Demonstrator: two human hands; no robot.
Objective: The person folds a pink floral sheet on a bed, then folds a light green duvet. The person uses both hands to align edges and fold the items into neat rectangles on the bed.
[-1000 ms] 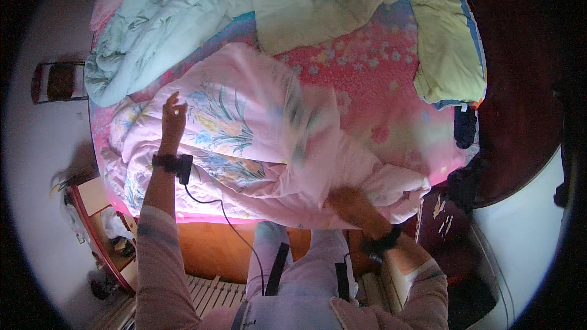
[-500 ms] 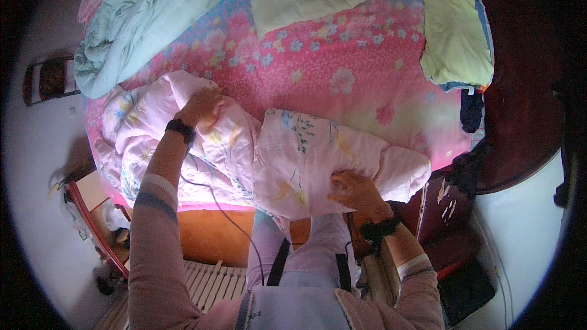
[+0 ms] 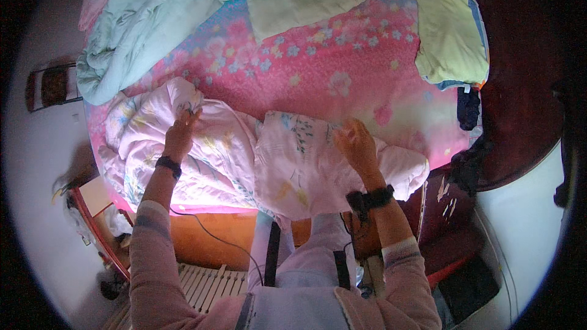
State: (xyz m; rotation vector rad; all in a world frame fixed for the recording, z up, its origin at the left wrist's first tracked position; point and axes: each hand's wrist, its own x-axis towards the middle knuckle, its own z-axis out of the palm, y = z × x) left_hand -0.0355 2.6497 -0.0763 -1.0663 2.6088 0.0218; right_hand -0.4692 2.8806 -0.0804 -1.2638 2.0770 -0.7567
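Head view, the only one: pink quilt (image 3: 281, 165) lies bunched along the near edge of the bed, its left part in a puffy heap, its middle doubled into a flatter flap, its right end a rounded roll. Left hand (image 3: 180, 134) is on the heap, fingers bent and touching the cloth near its top fold; can't tell if it pinches any. Right hand (image 3: 358, 146) is at the far edge of the flap, fingers curled (a bit blurred, so a grip there can't be confirmed).

Change: a second ago the quilt reached farther up the bed; now it is drawn back, and more of the flowered sheet (image 3: 306, 79) shows beyond it. Since the middle frame the quilt has hardly shifted. The right hand has gone from the flap's near part to its far edge; the left has slipped a little down and left on the heap. For the work in hand, that reads as the big pull being over and the hands adjusting folds (my judgement).

Around it: mint quilt (image 3: 165, 18) at far left, pale cover (image 3: 318, 0) at the far middle, yellow-green cloth (image 3: 449, 30) at far right, black cloth (image 3: 468, 109) just below that. None of these is touched by either hand.
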